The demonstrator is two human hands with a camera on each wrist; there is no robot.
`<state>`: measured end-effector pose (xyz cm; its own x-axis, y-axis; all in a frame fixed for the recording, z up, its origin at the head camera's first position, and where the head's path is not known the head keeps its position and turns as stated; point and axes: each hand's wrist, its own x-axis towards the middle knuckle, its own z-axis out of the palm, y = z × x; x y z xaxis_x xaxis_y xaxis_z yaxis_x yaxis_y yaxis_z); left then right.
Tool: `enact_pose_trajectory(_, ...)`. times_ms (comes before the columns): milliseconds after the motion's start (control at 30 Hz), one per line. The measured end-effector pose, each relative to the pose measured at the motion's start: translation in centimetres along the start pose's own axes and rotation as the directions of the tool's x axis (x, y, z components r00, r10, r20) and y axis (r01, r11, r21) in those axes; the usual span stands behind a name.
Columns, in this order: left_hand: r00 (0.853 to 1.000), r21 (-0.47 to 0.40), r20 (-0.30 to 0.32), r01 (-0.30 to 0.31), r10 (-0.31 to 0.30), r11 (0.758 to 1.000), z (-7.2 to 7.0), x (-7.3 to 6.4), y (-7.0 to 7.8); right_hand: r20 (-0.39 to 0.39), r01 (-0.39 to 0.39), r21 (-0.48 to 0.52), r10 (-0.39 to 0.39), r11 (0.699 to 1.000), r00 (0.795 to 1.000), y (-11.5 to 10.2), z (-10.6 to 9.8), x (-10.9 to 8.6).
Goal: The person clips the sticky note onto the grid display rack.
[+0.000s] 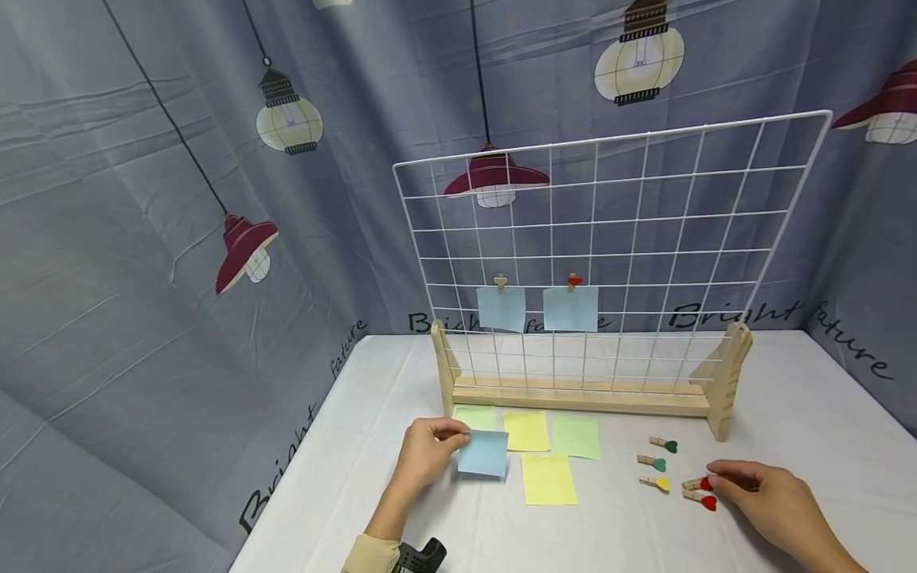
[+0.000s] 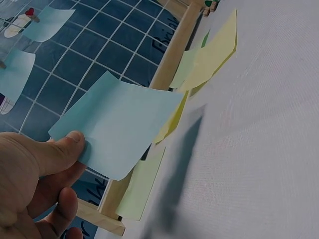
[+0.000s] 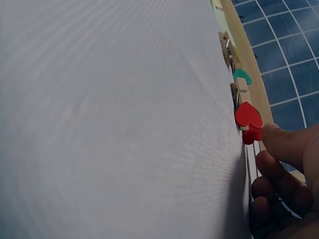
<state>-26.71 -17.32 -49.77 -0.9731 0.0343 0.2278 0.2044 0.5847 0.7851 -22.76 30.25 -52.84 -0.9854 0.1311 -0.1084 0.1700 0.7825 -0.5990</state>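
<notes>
My left hand (image 1: pixel 427 454) pinches a light blue sticky note (image 1: pixel 483 454) at its upper left corner, thumb in front. The left wrist view shows this blue sheet slightly bowed, above the cloth and casting a shadow. At the right, my right hand (image 1: pixel 770 503) has thumb and fingertips at the heart end of a small wooden clothespin with a red heart (image 1: pixel 696 483), pinching it. A second red-heart clothespin (image 1: pixel 700 500) lies just in front. In the right wrist view the thumb meets the rear red heart (image 3: pixel 252 135), partly behind the nearer heart (image 3: pixel 248 115).
A white wire grid (image 1: pixel 616 219) stands in a wooden base (image 1: pixel 580 398). Two blue notes (image 1: pixel 501 308) hang on it from heart clothespins. Yellow notes (image 1: pixel 549 480) and green notes (image 1: pixel 576 437) lie before it. Green and yellow heart clothespins (image 1: pixel 653 483) lie right of them.
</notes>
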Motion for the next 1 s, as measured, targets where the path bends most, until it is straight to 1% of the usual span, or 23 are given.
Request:
enact_pose_trajectory(100,1.0,-0.003,-0.003,-0.012,0.012,1.0,0.0,0.1,0.2,0.006,0.019,-0.015,-0.019,1.0,1.0,0.0,0.0,0.0)
enact_pose_trajectory(400,1.0,-0.009,-0.005,-0.008,0.008,1.0,0.0,0.2,0.7,0.029,0.069,-0.06,-0.068,0.996,0.997,0.1,0.2,0.2)
enact_pose_trajectory(567,1.0,-0.018,0.001,-0.03,0.03,0.999,0.0,0.1,1.1,0.034,0.057,-0.057,-0.056,0.997,0.998,0.1,0.3,0.1)
enact_pose_trajectory(800,1.0,-0.015,-0.004,-0.017,0.017,1.0,-0.2,0.4,1.5,0.042,0.047,-0.049,-0.045,0.998,0.998,0.1,0.3,0.3)
enact_pose_trajectory(1000,0.999,-0.017,-0.005,-0.034,0.033,0.999,-0.1,0.5,1.5,0.052,0.037,-0.037,-0.036,0.999,0.998,0.1,0.2,0.2)
